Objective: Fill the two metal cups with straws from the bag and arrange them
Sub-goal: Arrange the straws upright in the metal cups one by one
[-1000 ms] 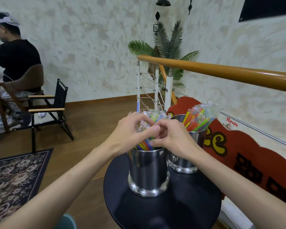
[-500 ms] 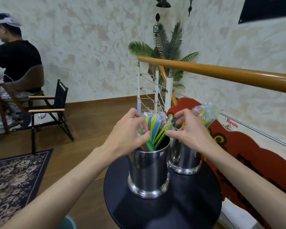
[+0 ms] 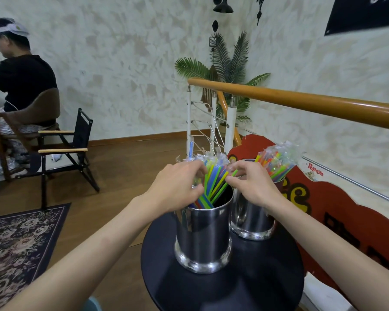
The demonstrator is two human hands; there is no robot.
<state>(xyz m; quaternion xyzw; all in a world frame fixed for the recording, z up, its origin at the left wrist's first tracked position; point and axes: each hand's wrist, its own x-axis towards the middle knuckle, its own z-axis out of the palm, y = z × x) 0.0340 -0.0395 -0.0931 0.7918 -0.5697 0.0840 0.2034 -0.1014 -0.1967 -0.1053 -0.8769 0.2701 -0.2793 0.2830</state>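
Both hands are in the near cup [image 3: 203,234] on the round black table [image 3: 222,286]. Left hand [image 3: 176,187] is curled round the wrapped straws [image 3: 213,182] on its side, right hand [image 3: 248,184] pinches a green one btwn thumb + finger. The other cup [image 3: 252,223], just behind the right hand, is packed w/ straws too.
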